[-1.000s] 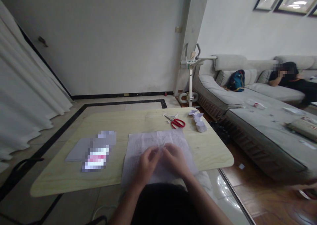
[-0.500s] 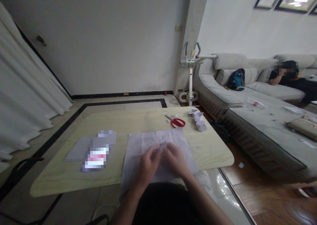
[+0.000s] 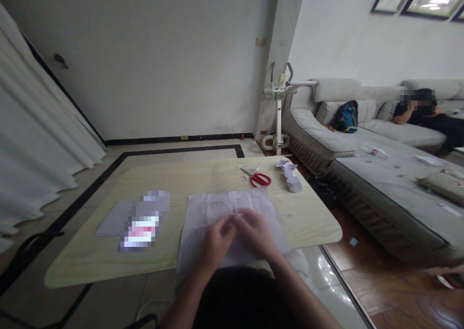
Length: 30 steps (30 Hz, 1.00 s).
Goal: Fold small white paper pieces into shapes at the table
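My left hand and my right hand meet over a large printed sheet of paper on the table. Both are closed, fingertips together, on a small piece of white paper; most of it is hidden by the fingers. Beyond the sheet lie red-handled scissors, with small paper scraps beside their blades. Several folded paper pieces stand in a row at the table's far right.
A pale wooden folding table bears it all. At its left, white papers lie beside a lit, blurred-out screen. A grey sofa stands to the right, with a backpack and a seated person. White exercise equipment is behind.
The small paper between my fingers has tipped lower and shows less above them. My fingers have shifted slightly around it. The other things lie as before.
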Each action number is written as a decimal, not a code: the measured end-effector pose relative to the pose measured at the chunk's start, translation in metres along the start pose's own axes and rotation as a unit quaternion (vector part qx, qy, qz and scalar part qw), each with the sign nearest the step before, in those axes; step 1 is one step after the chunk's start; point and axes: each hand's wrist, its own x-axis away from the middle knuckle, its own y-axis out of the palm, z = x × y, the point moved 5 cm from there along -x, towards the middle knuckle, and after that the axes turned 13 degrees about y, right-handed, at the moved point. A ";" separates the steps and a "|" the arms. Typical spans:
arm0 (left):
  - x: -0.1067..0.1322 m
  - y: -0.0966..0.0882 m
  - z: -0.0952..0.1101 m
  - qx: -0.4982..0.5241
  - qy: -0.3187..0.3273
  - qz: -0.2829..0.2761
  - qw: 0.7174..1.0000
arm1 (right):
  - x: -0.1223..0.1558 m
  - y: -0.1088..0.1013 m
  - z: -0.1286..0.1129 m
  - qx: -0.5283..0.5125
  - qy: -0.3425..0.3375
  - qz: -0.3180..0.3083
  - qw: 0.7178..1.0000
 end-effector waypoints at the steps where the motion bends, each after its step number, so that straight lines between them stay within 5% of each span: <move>1: 0.000 0.000 0.001 0.000 0.002 -0.002 1.000 | 0.000 0.000 0.001 0.004 0.001 -0.001 1.000; 30: 0.003 0.001 -0.001 0.033 0.023 0.015 0.999 | 0.001 -0.001 -0.007 0.038 -0.045 0.010 0.998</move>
